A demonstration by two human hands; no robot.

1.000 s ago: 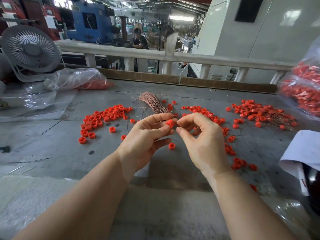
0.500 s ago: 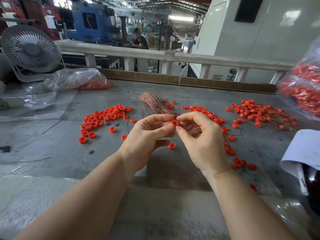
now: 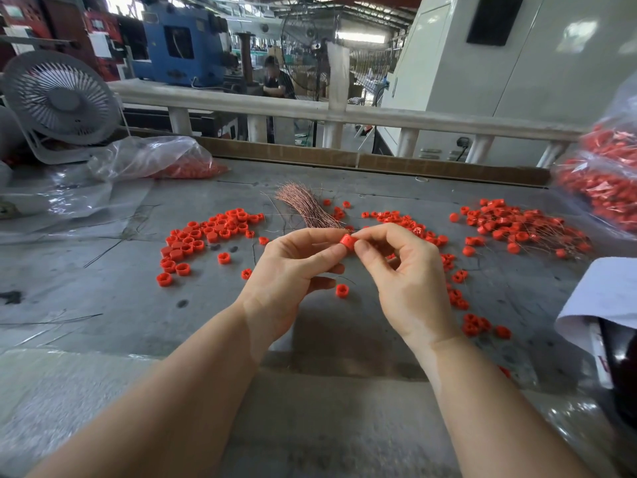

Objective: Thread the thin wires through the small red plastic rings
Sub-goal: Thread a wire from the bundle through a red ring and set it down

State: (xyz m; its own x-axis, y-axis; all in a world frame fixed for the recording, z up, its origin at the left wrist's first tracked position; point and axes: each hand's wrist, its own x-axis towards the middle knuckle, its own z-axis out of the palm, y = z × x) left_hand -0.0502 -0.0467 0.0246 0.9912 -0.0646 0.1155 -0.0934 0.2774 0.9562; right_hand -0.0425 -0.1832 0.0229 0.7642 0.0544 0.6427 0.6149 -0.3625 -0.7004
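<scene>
Both hands pinch one red ring (image 3: 347, 241) between them above the table (image 3: 103, 305): left hand (image 3: 293, 270) thumb and forefinger clamp its left side, right hand (image 3: 410, 274) thumb and forefinger close on its right side, other fingers curled. Wire in the ring too thin to make out. Bundle of thin copper wires (image 3: 306, 208) lies just behind the hands. Loose rings (image 3: 203, 239) heaped to the left, one single ring (image 3: 342, 290) under the hands, wired rings (image 3: 517, 225) piled far right. Fan (image 3: 62, 98) far left, plastic bag (image 3: 155, 158) beside it.
</scene>
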